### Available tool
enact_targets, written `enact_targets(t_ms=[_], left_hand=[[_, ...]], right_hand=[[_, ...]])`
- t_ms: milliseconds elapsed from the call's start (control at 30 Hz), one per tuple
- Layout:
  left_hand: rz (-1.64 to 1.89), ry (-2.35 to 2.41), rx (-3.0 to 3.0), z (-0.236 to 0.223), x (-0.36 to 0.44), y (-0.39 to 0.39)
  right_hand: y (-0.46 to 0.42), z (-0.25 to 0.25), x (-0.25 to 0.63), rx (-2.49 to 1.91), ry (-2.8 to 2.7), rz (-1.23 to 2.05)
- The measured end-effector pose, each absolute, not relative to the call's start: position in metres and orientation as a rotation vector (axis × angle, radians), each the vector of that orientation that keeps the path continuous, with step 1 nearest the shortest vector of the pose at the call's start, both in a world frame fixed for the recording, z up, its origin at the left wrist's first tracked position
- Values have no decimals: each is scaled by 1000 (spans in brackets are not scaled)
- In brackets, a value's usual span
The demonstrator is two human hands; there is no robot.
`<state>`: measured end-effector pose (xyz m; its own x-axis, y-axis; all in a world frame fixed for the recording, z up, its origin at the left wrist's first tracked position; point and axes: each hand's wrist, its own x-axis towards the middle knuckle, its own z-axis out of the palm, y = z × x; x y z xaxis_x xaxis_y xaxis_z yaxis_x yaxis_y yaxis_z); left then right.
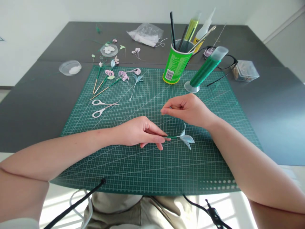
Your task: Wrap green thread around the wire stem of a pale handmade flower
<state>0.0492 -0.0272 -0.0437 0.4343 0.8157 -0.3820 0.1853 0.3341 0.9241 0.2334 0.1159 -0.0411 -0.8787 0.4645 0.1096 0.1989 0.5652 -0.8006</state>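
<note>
Near the middle of the cutting mat, my left hand is closed round the green-wrapped stem of a pale blue craft flower. Its petals point right, and the rest of the stem is hidden in my fingers. Above and to the right, my right hand hangs over the mat with thumb and fingertips pinched together. Whatever is in that pinch, if anything, is too small to make out. Beyond it stands a spool of green thread, tilted in view. White-handled scissors lie partly open to the left.
Under everything is a green cutting mat. Several finished flowers and a blue blossom lie at its back left. A green can of tools, eyeglasses, a clear box, small dishes and a plastic bag stand around.
</note>
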Motion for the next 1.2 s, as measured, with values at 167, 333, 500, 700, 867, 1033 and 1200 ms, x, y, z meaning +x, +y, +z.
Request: enact_targets(t_ms=[167, 333, 500, 700, 867, 1033, 1200], left_hand=[[551, 1100, 1196, -43, 49, -27], [549, 1124, 1202, -41, 50, -29], [554, 1129, 1213, -42, 50, -29], [550, 1139, 1257, -41, 51, -28], [563, 1145, 1270, -40, 52, -28], [561, 1153, 1260, -41, 52, -28], [537, 1174, 1266, -40, 53, -28]], right_hand=[[117, -42, 234, -536, -2514, 1227], [119, -43, 234, -561, -2554, 1233], [121, -44, 235, -568, -2593, 1241], [120, -45, 235, -572, -2573, 1218], [120, -45, 234, -558, -2575, 1212], [121, -45, 234, -567, -2587, 1211], [121, -46, 235, -569, -2595, 1209]])
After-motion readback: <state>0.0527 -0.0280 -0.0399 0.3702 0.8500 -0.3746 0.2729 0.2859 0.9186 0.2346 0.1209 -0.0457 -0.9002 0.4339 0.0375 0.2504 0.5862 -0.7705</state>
